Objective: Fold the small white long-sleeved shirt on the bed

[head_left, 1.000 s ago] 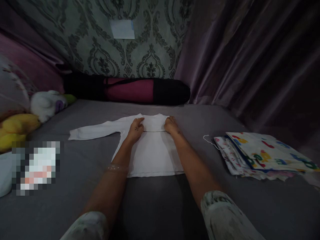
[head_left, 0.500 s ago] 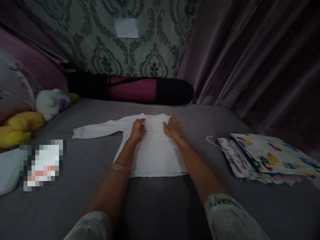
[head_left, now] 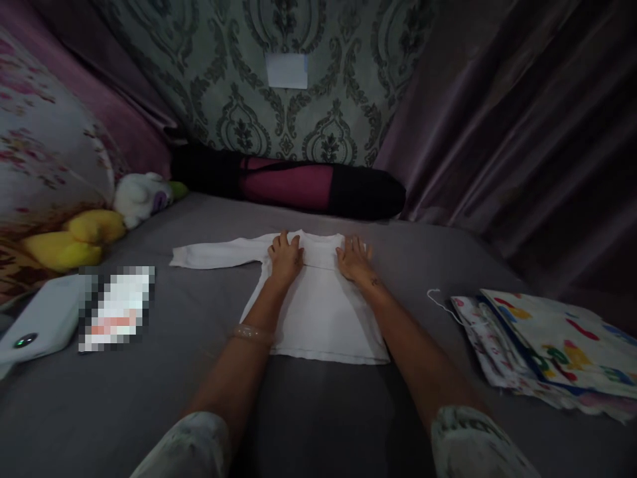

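Observation:
A small white long-sleeved shirt [head_left: 323, 312] lies flat on the grey sheet, its collar away from me. One sleeve stretches out to the left; the other is folded across the chest in a band. My left hand [head_left: 286, 260] rests on the shirt near the left shoulder, fingers apart and palm down. At the right shoulder edge, my right hand [head_left: 354, 257] presses on the cloth with its fingers spread. Neither hand is closed around the fabric.
Folded printed cloths [head_left: 562, 338] with a white cord lie at right. Left are a pale blue device [head_left: 54, 318], a blurred packet [head_left: 119, 309], a yellow plush toy [head_left: 74, 239] and a white plush toy [head_left: 139, 199]. A black and maroon long bag [head_left: 288, 182] lies along the wall.
The view has turned left, so things appear farther right. My left hand's fingers have spread out on the shoulder, and my right hand's fingers have spread a little. The shirt keeps its layout.

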`<state>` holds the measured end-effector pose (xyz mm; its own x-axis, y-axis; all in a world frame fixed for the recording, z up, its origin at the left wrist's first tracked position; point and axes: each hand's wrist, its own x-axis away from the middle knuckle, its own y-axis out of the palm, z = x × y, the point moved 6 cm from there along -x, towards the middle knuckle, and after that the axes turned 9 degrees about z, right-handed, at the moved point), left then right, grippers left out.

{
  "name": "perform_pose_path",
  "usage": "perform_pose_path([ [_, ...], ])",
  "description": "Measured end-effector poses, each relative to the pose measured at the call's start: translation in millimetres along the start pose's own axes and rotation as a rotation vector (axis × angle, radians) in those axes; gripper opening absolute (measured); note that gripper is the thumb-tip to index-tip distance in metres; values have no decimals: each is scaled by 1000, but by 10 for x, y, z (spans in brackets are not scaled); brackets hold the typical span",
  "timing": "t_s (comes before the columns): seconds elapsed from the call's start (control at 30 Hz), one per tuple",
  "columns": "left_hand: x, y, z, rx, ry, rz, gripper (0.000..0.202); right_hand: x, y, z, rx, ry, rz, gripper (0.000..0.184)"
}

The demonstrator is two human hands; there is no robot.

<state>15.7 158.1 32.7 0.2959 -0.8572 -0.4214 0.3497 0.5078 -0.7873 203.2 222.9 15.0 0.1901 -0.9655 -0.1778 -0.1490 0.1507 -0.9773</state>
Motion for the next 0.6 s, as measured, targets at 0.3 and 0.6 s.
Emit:
perform_pose_path([
  [0.3,86,79,11,-88,39,-249,39,41,164,-50,-55,31,-98,68],
  [0.6,45,317,-196,-26,-22,-295,47,26,158,-49,-72,36,-145,69],
])
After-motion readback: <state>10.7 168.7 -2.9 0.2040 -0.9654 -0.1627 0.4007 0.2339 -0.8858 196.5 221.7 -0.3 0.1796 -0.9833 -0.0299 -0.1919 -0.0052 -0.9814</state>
